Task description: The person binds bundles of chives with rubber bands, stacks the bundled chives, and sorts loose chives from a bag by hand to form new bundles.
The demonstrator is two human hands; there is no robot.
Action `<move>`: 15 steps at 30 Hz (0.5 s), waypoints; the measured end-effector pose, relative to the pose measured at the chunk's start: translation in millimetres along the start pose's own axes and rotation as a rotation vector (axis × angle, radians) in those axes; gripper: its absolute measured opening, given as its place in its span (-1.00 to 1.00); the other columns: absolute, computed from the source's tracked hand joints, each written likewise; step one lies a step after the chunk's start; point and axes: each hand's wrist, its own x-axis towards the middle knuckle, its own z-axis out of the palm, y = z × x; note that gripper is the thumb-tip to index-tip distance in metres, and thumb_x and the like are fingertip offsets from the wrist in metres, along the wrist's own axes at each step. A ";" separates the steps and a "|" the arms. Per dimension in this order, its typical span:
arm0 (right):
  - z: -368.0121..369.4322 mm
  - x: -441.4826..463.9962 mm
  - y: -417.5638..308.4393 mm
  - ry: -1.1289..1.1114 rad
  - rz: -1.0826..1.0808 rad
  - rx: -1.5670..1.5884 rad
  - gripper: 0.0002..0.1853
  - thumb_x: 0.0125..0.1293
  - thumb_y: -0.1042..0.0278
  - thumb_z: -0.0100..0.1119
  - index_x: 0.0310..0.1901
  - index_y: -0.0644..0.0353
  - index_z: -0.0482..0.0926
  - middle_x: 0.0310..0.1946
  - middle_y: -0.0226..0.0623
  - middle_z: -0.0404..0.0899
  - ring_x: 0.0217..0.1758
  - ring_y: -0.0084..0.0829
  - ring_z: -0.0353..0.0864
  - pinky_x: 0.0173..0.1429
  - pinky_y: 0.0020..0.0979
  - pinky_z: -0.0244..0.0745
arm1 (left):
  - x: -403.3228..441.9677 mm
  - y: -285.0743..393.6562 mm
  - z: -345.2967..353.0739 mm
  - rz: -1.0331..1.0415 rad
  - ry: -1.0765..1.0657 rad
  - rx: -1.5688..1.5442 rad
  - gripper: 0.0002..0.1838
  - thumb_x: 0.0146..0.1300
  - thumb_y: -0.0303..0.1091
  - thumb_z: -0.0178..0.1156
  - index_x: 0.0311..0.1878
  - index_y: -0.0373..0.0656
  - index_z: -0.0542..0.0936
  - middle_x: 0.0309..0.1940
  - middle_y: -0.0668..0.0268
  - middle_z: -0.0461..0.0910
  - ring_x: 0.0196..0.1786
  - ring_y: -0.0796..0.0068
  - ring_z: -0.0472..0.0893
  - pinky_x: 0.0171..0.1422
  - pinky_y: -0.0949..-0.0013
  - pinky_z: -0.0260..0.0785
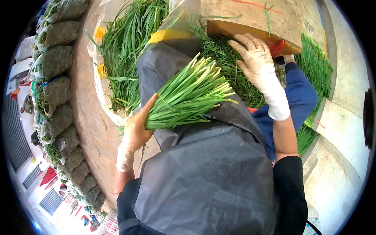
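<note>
My left hand (136,132), in a thin pale glove, is wrapped round a bunch of garlic chives (188,94) above my lap. The pale cut ends point up and to the right, and the green leaves lie across the dark apron (207,176). My right hand (256,64), gloved too, is at the front edge of a wooden bench (235,29), its fingers apart and nothing visible in them. Just right of those fingers, red ties (278,47) hang at the bench edge. Below this hand is a heap of loose green trimmings (223,55).
A clear plastic bag with yellow patches (168,35) holds long loose leaves (133,43) at upper left. Bundled chives (315,64) stand on the right beside a concrete ledge (337,156). Several full sacks (58,58) line the left side. Distant people appear at lower left.
</note>
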 end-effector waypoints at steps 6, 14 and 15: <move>-34.4 35.2 -54.5 -0.044 -0.194 0.752 -0.73 0.04 0.20 0.38 -0.23 0.10 0.66 -0.27 -0.33 0.60 -0.10 -0.28 0.54 0.01 -0.26 0.43 | 1.7 8.0 -3.6 -0.088 -0.069 0.023 -0.10 -0.05 -0.53 0.28 0.43 0.18 0.21 -0.04 0.07 0.60 -0.02 0.05 0.60 0.02 0.20 0.46; 8.1 32.4 -21.8 -0.096 0.505 1.487 -0.65 0.26 0.06 0.24 -0.36 0.26 0.62 -0.39 -0.33 0.62 -0.25 -0.54 0.57 -0.08 -0.51 0.43 | 0.6 -9.4 0.8 -0.045 -0.073 -0.127 -0.19 -0.05 -0.55 0.32 0.36 0.03 0.32 0.07 0.11 0.57 0.09 0.20 0.60 0.14 0.33 0.43; 15.7 34.7 -10.3 -0.069 0.538 1.369 -0.64 0.26 0.04 0.24 -0.33 0.25 0.62 -0.35 -0.32 0.61 -0.22 -0.53 0.57 -0.04 -0.50 0.43 | -0.3 -13.6 3.6 -0.043 -0.071 -0.127 -0.19 -0.05 -0.55 0.32 0.36 0.03 0.32 0.07 0.11 0.57 0.09 0.20 0.60 0.14 0.33 0.43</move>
